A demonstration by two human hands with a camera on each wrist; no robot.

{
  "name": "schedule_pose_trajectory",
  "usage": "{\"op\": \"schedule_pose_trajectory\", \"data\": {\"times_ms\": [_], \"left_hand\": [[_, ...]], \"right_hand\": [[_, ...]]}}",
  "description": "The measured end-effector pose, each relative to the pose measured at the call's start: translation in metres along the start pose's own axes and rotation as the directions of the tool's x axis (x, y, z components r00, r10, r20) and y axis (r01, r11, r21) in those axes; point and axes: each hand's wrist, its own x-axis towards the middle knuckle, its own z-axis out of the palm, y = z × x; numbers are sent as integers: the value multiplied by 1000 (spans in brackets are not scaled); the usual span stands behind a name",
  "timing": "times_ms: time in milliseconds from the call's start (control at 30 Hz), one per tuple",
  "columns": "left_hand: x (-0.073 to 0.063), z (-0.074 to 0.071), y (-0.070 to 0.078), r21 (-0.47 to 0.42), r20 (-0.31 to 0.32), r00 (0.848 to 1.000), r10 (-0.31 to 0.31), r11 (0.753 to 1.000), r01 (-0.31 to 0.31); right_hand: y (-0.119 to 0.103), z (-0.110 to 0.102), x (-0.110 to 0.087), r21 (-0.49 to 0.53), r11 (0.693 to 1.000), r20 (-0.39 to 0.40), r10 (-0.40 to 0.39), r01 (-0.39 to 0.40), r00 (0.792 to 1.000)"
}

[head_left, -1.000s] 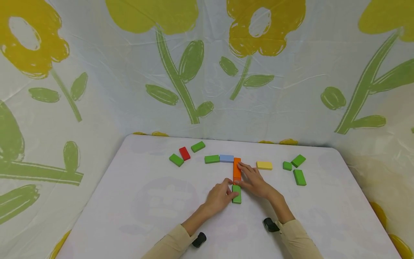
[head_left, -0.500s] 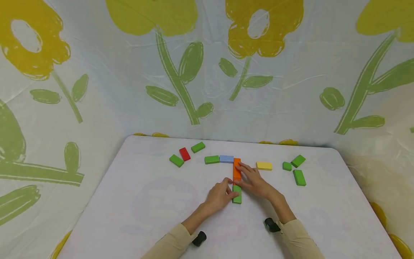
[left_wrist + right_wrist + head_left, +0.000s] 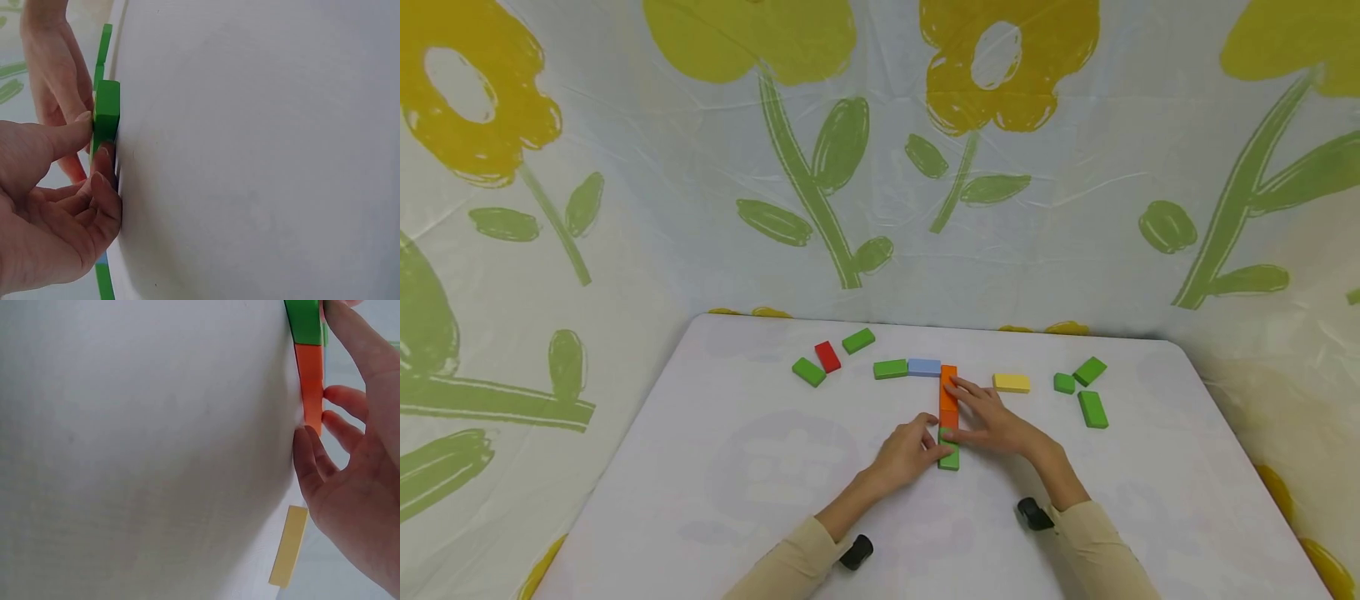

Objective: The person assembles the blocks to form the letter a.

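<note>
Pinching the green block (image 3: 952, 462) between thumb and bent fingers, the left hand (image 3: 901, 457) sits at its left side in the head view. The right hand (image 3: 997, 427) is spread over the row from the other side: its thumb reaches the green block, and its forefinger rests on the orange piece (image 3: 947, 397). Green and orange lie end to end on the white table (image 3: 760, 508), green nearer the person; orange looks darker at that end, and I cannot tell whether it is one block or two. At orange's far end the blue block (image 3: 924, 367) meets its left side, with another green block (image 3: 891, 369) beyond. The yellow block (image 3: 1011, 383) lies apart, right of the fingers. Farther right are a green cube (image 3: 1063, 382) and two green blocks (image 3: 1093, 410); at far left, a red block (image 3: 827, 357) lies between two more green blocks.

From the left wrist, the thumb presses the green block's upper edge while fingers bend against its side; the right hand shows behind.

From the right wrist, green meets orange without a visible gap. Two fingertips touch orange's upper edge, others its far end by the table. Yellow lies apart below.
</note>
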Motion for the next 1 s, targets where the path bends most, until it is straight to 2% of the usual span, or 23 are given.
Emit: {"op": "schedule_pose_trajectory", "data": {"times_ms": [233, 700, 1000], "left_hand": [[-1, -2, -1, -16, 22, 999, 32, 999, -32], [-2, 0, 0, -20, 10, 999, 47, 999, -47], [-3, 0, 1, -24, -8, 999, 41, 999, -42]], "right_hand": [[0, 1, -1, 20, 999, 6, 33, -33, 999], [-1, -1, -1, -1, 999, -7, -38, 38, 999], [0, -2, 1, 5, 1000, 15, -11, 11, 1000]]}}
